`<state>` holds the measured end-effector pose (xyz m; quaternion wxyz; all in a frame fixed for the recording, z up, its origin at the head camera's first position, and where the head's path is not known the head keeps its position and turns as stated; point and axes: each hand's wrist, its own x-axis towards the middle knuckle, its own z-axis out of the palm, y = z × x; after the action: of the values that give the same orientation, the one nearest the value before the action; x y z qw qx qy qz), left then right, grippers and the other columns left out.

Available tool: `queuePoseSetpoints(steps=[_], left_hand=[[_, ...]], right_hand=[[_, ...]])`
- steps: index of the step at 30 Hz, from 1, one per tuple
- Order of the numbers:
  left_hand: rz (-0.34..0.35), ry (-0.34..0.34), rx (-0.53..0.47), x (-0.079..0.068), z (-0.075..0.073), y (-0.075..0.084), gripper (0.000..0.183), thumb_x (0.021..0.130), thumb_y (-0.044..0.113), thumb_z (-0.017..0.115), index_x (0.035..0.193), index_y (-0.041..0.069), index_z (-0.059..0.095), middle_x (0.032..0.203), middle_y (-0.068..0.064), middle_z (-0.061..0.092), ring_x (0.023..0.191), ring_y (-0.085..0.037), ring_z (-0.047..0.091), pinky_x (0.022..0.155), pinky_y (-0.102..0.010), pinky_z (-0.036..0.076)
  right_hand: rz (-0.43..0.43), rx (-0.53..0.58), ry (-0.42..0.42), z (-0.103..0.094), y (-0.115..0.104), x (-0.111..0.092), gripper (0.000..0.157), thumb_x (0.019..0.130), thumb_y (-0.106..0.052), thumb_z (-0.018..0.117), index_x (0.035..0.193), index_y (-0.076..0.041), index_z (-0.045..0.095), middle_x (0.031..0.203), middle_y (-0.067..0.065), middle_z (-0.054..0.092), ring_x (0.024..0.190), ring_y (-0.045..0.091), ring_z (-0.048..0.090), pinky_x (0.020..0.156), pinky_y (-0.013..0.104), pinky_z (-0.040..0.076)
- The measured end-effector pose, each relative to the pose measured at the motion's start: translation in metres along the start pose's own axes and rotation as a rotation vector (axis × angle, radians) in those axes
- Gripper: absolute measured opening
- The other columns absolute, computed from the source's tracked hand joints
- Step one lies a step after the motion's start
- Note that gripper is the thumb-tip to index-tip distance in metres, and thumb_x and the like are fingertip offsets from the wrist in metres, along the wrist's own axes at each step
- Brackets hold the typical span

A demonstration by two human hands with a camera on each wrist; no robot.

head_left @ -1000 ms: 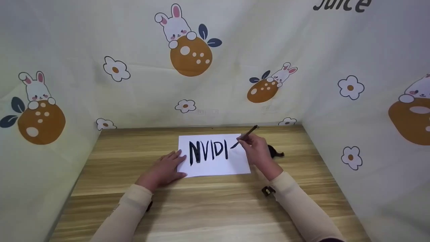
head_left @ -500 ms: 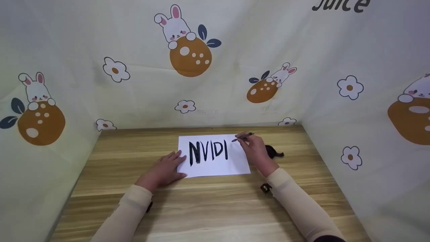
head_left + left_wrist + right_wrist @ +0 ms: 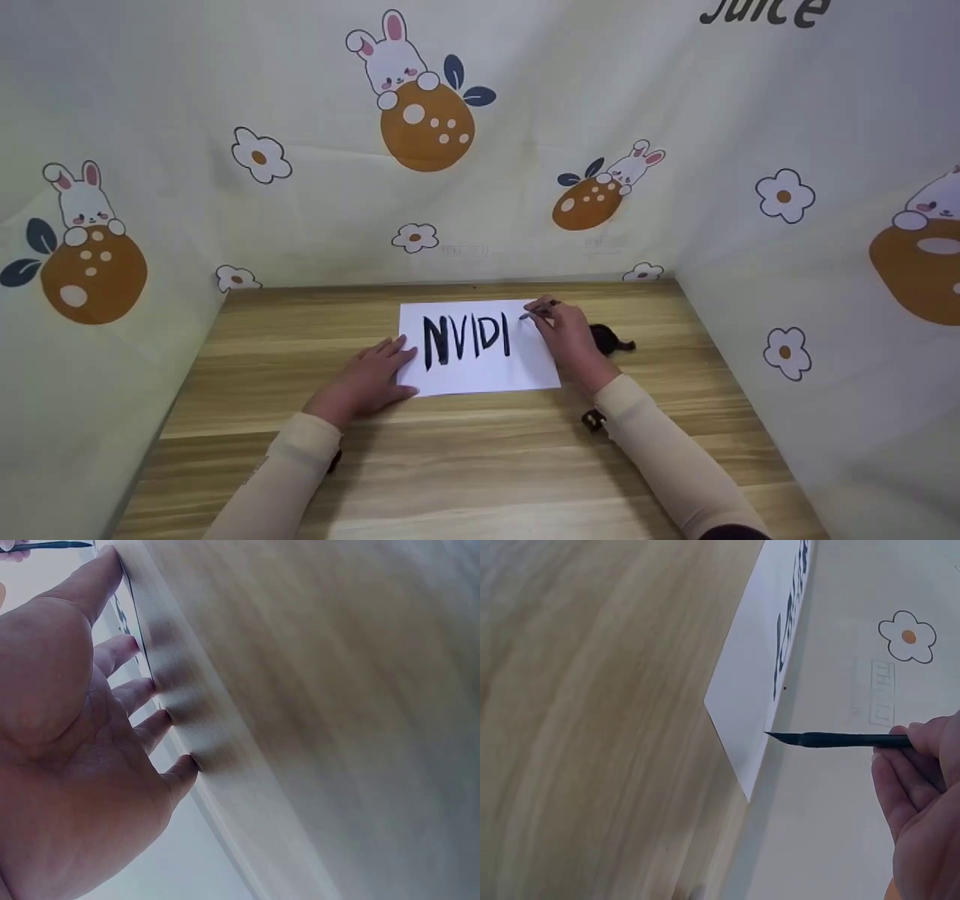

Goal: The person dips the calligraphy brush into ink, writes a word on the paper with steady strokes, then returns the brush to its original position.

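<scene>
A white sheet of paper lies on the table with the bold black letters "NVIDI" across it. My left hand rests on the sheet's left edge with fingers spread; the left wrist view shows its fingertips at the edge. My right hand pinches a slim dark writing brush between thumb and fingers. The brush's pointed tip is over the upper right of the sheet, to the right of the last letter. I cannot tell whether the tip touches the paper.
A small round black dish with a short handle or spout stands just right of my right hand, partly hidden by it. A small black object shows beside the right sleeve. Printed fabric walls surround the wooden table.
The brush has tipped from steeply slanted to a lower angle in my right hand, and its tip has shifted slightly up the sheet. The left hand and the letters look the same.
</scene>
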<state>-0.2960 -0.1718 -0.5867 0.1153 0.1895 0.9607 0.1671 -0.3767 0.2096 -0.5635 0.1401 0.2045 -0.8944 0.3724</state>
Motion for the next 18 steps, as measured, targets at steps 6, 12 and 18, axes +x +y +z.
queuePoseSetpoints(steps=[6,12,18], left_hand=[[-0.015,-0.001,-0.021,-0.0002,0.0000,0.0010,0.077,0.108,0.050,0.069,0.171,0.013,0.043,0.181,-0.017,0.026,0.167,-0.045,0.020,0.131,-0.071,0.020],[-0.033,-0.009,-0.027,0.0004,0.0004,0.0000,0.078,0.108,0.052,0.069,0.172,0.016,0.042,0.182,-0.015,0.025,0.168,-0.044,0.018,0.132,-0.069,0.017],[-0.013,-0.003,-0.008,0.0013,0.0012,-0.0011,0.079,0.108,0.051,0.069,0.172,0.014,0.042,0.181,-0.017,0.026,0.167,-0.045,0.019,0.131,-0.070,0.019]], right_hand=[[0.008,0.019,-0.022,0.0004,0.0020,-0.0025,0.014,0.105,-0.001,0.075,0.112,-0.009,0.082,0.114,0.009,0.082,0.111,0.022,0.079,0.099,0.042,0.063],[0.003,0.076,-0.040,0.0004,0.0014,-0.0062,0.012,0.103,0.003,0.075,0.111,-0.004,0.082,0.112,0.004,0.081,0.109,0.022,0.079,0.098,0.041,0.063],[0.002,0.105,-0.076,-0.0020,-0.0038,-0.0101,0.011,0.102,0.003,0.076,0.112,0.001,0.081,0.112,0.008,0.082,0.107,0.024,0.079,0.098,0.045,0.063]])
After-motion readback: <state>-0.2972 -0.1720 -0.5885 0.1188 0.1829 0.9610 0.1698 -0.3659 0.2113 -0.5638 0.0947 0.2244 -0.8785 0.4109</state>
